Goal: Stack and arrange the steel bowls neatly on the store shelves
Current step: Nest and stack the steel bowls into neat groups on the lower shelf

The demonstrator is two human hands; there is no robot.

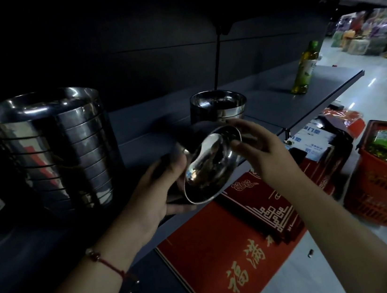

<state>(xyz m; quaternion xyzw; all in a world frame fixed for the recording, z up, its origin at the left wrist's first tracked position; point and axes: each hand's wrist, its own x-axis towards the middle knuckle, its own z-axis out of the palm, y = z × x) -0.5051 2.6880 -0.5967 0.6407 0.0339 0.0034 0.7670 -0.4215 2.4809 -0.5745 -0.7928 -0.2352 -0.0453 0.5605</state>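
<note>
Steel bowl point(211, 166) at frame centre is gripped tilted by left hand point(161, 187), pinched at the rim by right hand point(259, 147); could easily be dropped off the shelf point(292, 99) edge.

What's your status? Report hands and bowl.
Both hands, left hand and right hand, on tilted steel bowl. Short stack behind it. Path clear.
</note>
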